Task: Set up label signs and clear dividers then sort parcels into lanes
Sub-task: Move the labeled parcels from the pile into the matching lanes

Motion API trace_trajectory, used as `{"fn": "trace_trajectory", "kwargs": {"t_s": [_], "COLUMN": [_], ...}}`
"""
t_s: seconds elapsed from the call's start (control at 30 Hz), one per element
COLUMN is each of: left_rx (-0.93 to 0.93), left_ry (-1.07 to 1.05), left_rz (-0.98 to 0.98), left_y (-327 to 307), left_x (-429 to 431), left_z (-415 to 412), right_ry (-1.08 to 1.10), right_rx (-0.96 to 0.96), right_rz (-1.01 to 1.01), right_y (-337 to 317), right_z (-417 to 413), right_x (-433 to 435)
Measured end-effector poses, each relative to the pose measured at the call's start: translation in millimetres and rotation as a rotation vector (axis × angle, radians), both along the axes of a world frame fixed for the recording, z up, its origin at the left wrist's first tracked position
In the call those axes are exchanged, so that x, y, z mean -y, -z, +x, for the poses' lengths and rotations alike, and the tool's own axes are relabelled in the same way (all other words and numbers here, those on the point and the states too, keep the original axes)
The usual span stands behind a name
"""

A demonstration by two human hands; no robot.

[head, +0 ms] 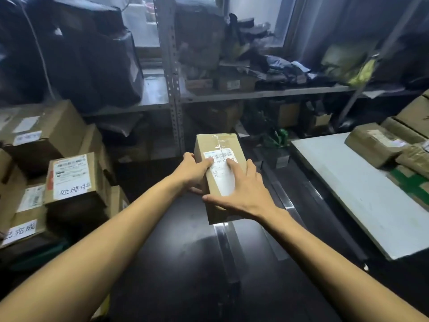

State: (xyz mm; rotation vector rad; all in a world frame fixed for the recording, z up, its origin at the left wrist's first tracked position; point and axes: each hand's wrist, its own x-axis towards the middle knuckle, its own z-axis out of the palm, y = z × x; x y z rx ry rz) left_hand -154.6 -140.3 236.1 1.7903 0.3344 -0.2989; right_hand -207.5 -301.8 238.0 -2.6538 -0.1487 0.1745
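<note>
The left hand (192, 170) is gripping the parcel (218, 144), long axis pointing away, by its left edge; the right hand (243, 189) is resting flat, fingers spread, on top.

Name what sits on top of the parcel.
On the parcel: a shipping label, clear tape at the far end, the thumb of the left hand and fingers of the right hand, hiding part of its print.
</note>
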Motion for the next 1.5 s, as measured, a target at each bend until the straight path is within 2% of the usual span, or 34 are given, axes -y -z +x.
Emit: {"fn": "trace_trajectory", "kwargs": {"t_s": [0.2,0.3,0.37,0.53,0.63,0.9,1.03,1.2,1.33,1.5], "left_rx": [-0.055,0.061,0.17,0.268,0.169,0.067,-0.019,-0.037,-0.117,-0.241], "left_ry": [0.038,0.132,0.158,0.169,0.158,0.101,-0.021,0.0,0.224,0.354], "left_rz": [0.05,0.361,0.467,0.3,0.159,0.225,0.207,0.341,0.673,0.761], "left_y": [8.9,17.8,22.8,40.6,54.7,85.9,97.8,109.8,122.9,148.2], "left_x": [32.5,45.4,52.8,68.9,79.6,94.3,100.6,114.8,130.4,142.1], "left_z": [16.4,33.6,46.5,89.2,111.5,130.0,128.2,123.9,121.4,116.5], "right_ry": [0.066,0.076,0.077,0.07,0.071,0.059,0.001,-0.022,-0.012,-0.064], "right_rx": [0.009,0.082,0.105,0.113,0.059,-0.068,-0.125,-0.188,-0.285,-0.367], "right_rz": [-0.002,0.001,0.037,0.069,0.057,0.141,0.147,0.11,0.034,-0.047], "right_y": [10.0,15.9,20.4,38.9,51.2,85.0,98.7,116.1,136.9,161.8], "right_z": [17.3,28.8,38.4,75.6,98.2,131.3,142.8,148.7,149.8,151.4], "right_x": [30.5,46.1,56.0,81.9,90.2,93.5,99.1,105.0,99.0,89.9]}}
